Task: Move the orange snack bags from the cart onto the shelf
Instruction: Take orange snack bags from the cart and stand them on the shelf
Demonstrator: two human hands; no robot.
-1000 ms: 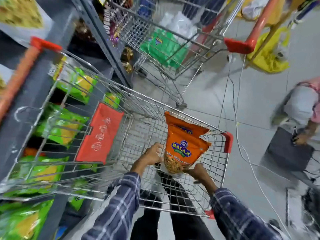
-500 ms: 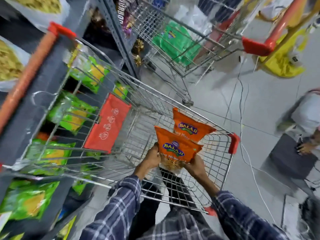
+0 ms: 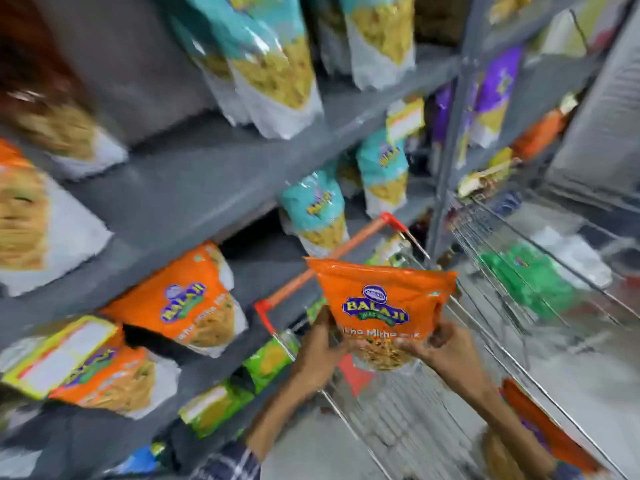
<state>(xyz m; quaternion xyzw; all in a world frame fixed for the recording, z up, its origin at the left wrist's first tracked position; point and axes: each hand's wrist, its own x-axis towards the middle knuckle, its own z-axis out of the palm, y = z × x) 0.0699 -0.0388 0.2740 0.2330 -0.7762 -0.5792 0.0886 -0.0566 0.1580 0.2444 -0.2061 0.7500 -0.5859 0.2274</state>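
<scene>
both hands on one glossy orange snack bag with a blue oval logo (image 3: pixel 384 299), held upright in the air above the wire shopping cart with the orange handle (image 3: pixel 408 420). left hand (image 3: pixel 320 355) grips its lower left edge, right hand (image 3: pixel 446 351) its lower right edge; fingers of both clamped on the clear bottom part of the bag. step in hand, as i judge it: carry from cart to shelf, bag lifted but not yet placed. grey metal shelf (image 3: pixel 194 209) is to my left, with matching orange bags standing on it (image 3: pixel 183 299), near but apart from mine. another orange bag (image 3: pixel 550 434) sits low in the cart at right. next move calls for swinging left and setting the bag upright beside the orange ones, clearing the shelf lip. view is blurred.
</scene>
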